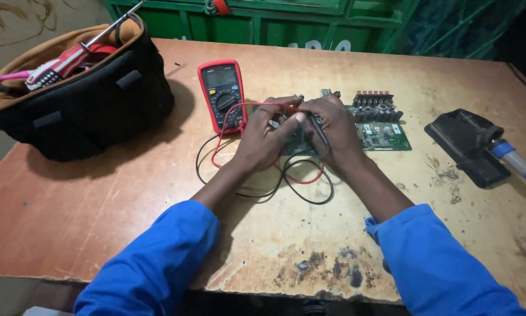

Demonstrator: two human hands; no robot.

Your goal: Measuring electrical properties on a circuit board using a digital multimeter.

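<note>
tool bag (pixel 99 99): red pliers (pixel 64 63) | hands (pixel 263 140) (pixel 333 126): probes on circuit board (pixel 386 136)

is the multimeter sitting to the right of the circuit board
No, the red multimeter lies on the table left of the green circuit board, beside the left hand.

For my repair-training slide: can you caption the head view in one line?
Left hand and right hand press multimeter probes onto a green circuit board, red multimeter alongside.

Left hand (pixel 263 140) and right hand (pixel 333 126) meet, fingers curled, forearms converging.
</note>
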